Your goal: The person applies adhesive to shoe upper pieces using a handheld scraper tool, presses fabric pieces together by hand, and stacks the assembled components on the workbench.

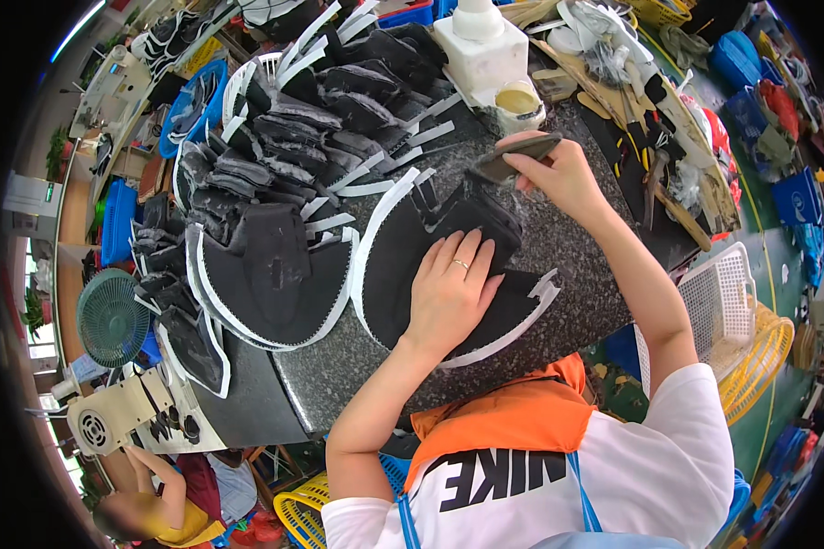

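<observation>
Where the left hand (452, 291) is resting: it is lying palm down, unclenched, fingers slightly spread, on a black curved fabric piece with white edging (395, 273); a gold-coloured ring is circling one finger.
Right hand (563, 177): it is pinching a dark grey flat piece (519, 161) between thumb and fingers, beyond the black piece; whether the two are touching, I cannot tell.
Black piece: it is lying on a dark speckled stone tabletop (584, 297).
Similar pieces: white-edged black curved fabric pieces (276, 270) are lying just left of the black piece, overlapping each other.
Heap: many dark, folded fabric parts with white strips (293, 133) are piling up beyond it and to its left.
Bottle: a white square plastic bottle (482, 62) is standing well beyond it, next to a round cup with a yellowish inside (518, 102).
Tools: a wooden-handled hammer (681, 220) is lying to its right.
Basket: a white plastic mesh basket (721, 297) is sitting farther right of it.
Co-worker: a person in a yellow top (190, 505) is working well apart, to its lower left.
</observation>
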### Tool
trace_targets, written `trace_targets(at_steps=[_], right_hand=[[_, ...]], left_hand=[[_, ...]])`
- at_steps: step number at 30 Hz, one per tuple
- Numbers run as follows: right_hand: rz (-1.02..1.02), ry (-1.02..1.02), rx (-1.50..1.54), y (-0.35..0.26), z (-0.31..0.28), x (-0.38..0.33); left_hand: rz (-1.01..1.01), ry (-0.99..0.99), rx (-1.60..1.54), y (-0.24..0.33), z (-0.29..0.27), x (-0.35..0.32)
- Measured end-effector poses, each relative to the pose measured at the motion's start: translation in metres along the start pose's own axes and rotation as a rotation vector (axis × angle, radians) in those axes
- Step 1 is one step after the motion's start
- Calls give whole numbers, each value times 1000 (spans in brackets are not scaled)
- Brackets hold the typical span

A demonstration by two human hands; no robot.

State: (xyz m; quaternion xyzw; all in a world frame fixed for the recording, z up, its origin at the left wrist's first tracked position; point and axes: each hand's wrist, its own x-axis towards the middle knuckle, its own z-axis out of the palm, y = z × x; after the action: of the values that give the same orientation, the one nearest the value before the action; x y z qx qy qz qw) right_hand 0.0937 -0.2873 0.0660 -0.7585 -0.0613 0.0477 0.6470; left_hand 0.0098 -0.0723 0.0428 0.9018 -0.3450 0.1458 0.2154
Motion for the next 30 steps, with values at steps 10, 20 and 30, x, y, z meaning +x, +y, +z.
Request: trace_targets(at_steps=[10,20,30], right_hand=[[-468,-180,-312,-3,8,-6],[73,-22,32,-23,-13,-51],[113,-144,-264,-29,-24,-59]], left_hand=[[10,38,22,-4,3,5],[-23,73,59,-5,4,0],[-19,137,104,-5,9,-5]])
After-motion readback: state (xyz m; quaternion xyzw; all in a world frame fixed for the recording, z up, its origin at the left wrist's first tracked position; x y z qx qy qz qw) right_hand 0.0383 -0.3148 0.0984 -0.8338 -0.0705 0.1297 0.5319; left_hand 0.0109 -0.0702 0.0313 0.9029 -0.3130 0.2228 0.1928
